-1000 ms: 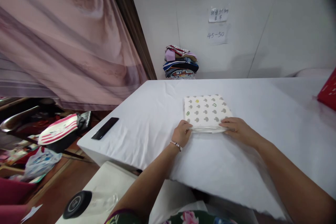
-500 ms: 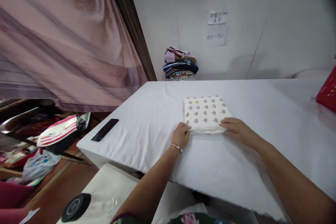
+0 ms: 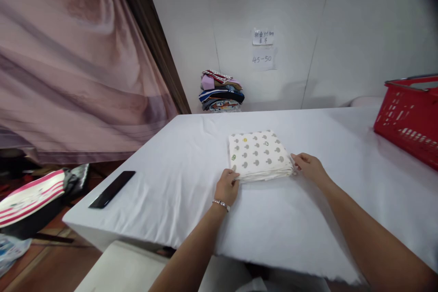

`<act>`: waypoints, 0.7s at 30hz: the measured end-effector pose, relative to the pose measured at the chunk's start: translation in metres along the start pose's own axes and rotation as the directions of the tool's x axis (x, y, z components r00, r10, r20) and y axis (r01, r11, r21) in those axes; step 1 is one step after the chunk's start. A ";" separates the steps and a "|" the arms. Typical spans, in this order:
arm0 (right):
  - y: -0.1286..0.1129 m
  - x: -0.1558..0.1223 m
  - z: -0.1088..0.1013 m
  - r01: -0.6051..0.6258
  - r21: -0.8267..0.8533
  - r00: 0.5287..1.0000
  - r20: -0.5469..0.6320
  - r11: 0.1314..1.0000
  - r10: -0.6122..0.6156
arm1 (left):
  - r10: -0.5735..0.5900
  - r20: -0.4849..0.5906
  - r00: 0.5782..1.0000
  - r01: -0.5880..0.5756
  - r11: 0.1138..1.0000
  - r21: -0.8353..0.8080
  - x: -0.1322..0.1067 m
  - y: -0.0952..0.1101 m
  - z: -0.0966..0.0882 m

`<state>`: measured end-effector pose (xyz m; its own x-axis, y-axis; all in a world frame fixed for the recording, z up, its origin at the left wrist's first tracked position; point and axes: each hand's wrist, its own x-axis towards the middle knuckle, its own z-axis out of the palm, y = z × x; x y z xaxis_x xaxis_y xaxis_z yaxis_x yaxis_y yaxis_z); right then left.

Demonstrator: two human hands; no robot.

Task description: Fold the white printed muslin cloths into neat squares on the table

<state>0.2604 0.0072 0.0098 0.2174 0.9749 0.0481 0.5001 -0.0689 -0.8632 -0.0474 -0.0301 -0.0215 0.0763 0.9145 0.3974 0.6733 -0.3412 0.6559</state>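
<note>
A folded cream cloth (image 3: 258,153) printed with grey tree-like shapes lies flat on the white-covered table (image 3: 164,164), its layered edge towards me. My left hand (image 3: 227,187), with a bracelet at the wrist, is closed at the near left corner, thumb on top. At the right edge near the front corner, my right hand (image 3: 310,167) pinches the cloth's side between thumb and fingers. The fingertips under the cloth are hidden.
On the table's left lies a black phone (image 3: 112,189); a red basket (image 3: 409,121) stands at the right. Folded clothes (image 3: 221,93) are piled beyond the far edge, by a wall with paper signs (image 3: 263,58). A pink curtain (image 3: 82,64) hangs at left.
My right hand has slid from the top of the near right corner to the cloth's right side. My left hand stays at its corner. The view has turned right, showing more of the basket.
</note>
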 end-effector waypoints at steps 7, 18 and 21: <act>-0.016 -0.008 -0.003 -0.015 -0.250 0.984 0.170 0.968 0.059 | 0.023 -0.009 1.000 -0.024 0.999 -0.026 0.001 -0.002 0.001; -0.012 -0.005 -0.002 -0.153 -0.082 0.973 0.160 0.985 0.164 | 0.047 0.027 0.999 -0.047 0.999 -0.014 0.001 0.002 0.001; -0.004 -0.005 -0.003 -0.167 -0.086 0.951 0.248 0.982 0.184 | -0.007 0.018 1.000 0.008 0.999 -0.045 0.001 0.005 -0.001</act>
<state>0.2596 0.0025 0.0147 0.0908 0.9672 -0.2375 0.5267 -0.2490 -0.8128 -0.0442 -0.0308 -0.0168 0.0850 0.9206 0.3810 0.6403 -0.3435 0.6871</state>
